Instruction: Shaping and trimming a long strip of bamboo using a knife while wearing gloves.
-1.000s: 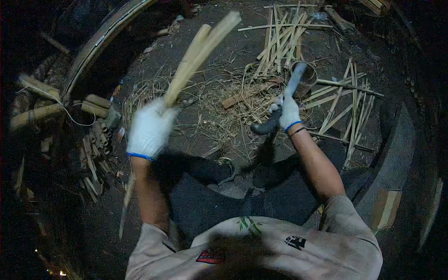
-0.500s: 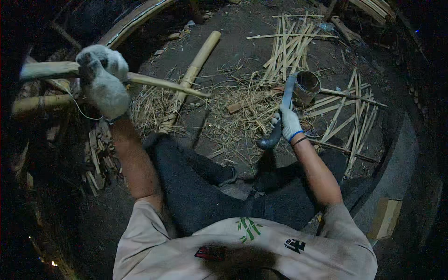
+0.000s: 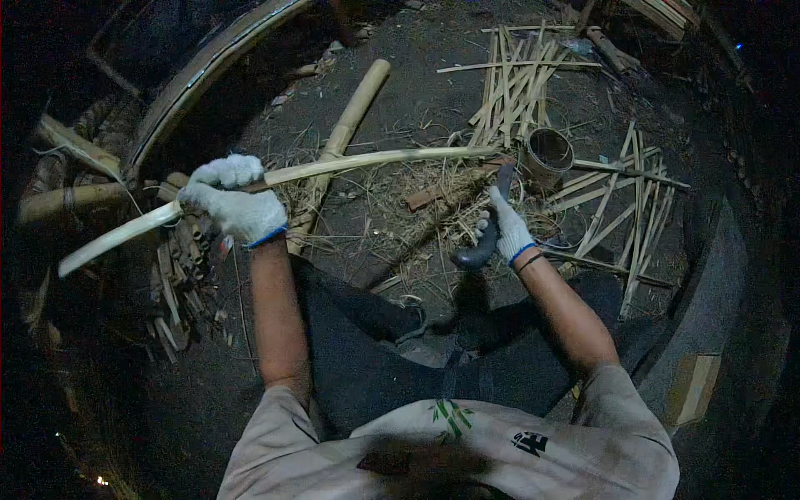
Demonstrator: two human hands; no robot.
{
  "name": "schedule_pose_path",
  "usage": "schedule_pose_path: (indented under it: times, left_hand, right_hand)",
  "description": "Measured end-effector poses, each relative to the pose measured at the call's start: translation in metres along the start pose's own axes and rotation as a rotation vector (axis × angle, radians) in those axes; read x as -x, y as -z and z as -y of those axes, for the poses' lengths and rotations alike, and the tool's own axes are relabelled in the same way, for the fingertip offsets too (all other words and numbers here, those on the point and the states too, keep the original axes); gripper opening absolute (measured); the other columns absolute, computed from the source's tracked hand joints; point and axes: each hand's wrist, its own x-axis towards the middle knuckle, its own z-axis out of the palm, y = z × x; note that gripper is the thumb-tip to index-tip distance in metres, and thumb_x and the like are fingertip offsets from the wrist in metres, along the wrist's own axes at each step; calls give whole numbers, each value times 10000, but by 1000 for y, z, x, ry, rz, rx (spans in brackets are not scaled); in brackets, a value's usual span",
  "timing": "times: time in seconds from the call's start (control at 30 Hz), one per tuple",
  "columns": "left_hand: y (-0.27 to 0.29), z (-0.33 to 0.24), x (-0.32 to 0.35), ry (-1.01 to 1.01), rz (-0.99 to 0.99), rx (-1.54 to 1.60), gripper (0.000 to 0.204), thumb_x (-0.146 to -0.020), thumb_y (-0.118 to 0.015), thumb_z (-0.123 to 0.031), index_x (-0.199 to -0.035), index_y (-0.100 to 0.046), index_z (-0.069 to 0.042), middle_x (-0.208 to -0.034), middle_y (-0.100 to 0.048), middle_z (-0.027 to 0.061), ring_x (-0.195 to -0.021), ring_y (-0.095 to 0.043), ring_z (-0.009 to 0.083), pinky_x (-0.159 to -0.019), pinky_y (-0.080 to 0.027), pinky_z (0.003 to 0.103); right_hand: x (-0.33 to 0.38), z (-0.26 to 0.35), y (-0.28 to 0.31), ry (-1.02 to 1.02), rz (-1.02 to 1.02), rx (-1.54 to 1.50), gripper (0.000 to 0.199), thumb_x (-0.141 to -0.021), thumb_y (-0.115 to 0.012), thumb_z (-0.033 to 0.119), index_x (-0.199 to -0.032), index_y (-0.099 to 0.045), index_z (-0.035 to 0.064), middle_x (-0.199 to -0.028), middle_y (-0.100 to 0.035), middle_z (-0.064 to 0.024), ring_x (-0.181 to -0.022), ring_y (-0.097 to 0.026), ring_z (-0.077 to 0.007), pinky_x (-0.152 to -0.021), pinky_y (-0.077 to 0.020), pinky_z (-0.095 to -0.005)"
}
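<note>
I see the left hand [image 3: 233,202] clamped around a long bamboo strip [image 3: 375,160] spanning centre-left of frame; the right hand [image 3: 507,229] grips a curved knife [image 3: 487,233] at centre. Split slats [image 3: 517,79] lie piled upper right, whole pole [image 3: 346,133] uncut: I judge the work partway.

Bamboo strip [image 3: 367,160] held crosswise over ground [image 3: 417,92]; round pole [image 3: 346,133] lying behind it; short cylinder [image 3: 548,152] at right, between 2 splint piles [image 3: 512,83].

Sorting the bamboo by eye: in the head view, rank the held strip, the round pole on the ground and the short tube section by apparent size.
1. held strip, longest
2. round pole
3. short tube section, smallest
</note>
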Motion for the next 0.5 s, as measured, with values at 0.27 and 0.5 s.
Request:
schedule_pose_path:
  times: [0.27, 0.5]
  left_hand:
    - [52, 49, 9, 330, -42, 221, 654, -934, -204, -654, -688, -475, -112, -605, -380, 38, -596, -376, 218, -594, -379, 388]
    - [90, 77, 8, 814, -100, -56, 642, -910, -374, -642, -887, -595, -40, -747, -604, 111, -725, -595, 265, -726, -522, 431]
  right_hand:
    - [6, 28, -32, 83, 213, -125, 469, -837, -617, 570, -798, -468, 127, -605, -417, 0, -504, -442, -130, -455, -415, -298]
    - [15, 60, -48, 334, -79, -24, 447, -863, -594, 514, -918, -543, 73, -671, -562, -65, -485, -555, -199, -435, -481, -333]
